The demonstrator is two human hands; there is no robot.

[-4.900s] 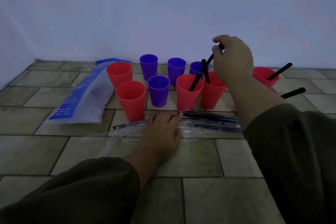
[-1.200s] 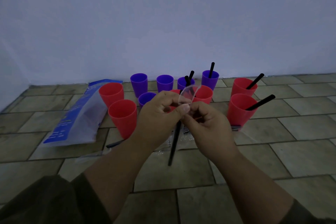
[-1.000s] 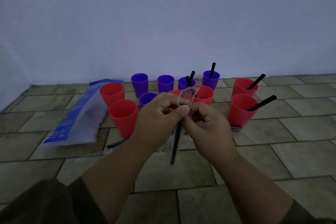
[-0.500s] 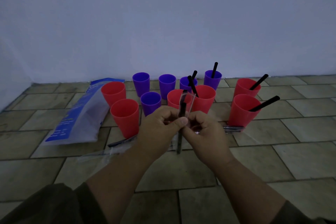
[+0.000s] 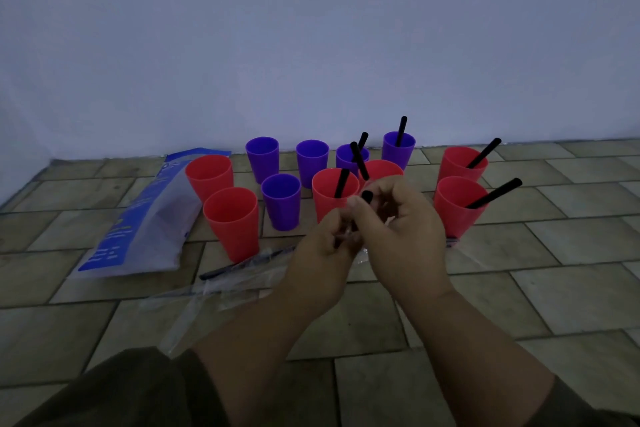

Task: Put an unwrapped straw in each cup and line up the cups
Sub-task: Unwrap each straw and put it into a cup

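Observation:
Red and purple cups stand on the tiled floor near the wall. Black straws lean in several of them, among them a red cup (image 5: pixel 334 192) just behind my hands, a purple cup (image 5: pixel 398 147) and two red cups at the right (image 5: pixel 457 208). No straw shows in two red cups at the left (image 5: pixel 232 222) and three purple cups (image 5: pixel 281 201). My right hand (image 5: pixel 398 229) pinches a black straw (image 5: pixel 365 197) whose tip pokes out above my fingers. My left hand (image 5: pixel 322 253) pinches its clear wrapper lower down, and the rest of the straw is hidden.
A blue and white plastic bag (image 5: pixel 138 229) lies flat at the left. Clear wrappers (image 5: pixel 221 291) and wrapped black straws (image 5: pixel 242 262) lie on the tiles just left of my hands. The wall runs close behind the cups.
The wrapper that stood above my fingers has slid down, baring the straw's black tip. The straw has swung upright and my hands have stayed close together.

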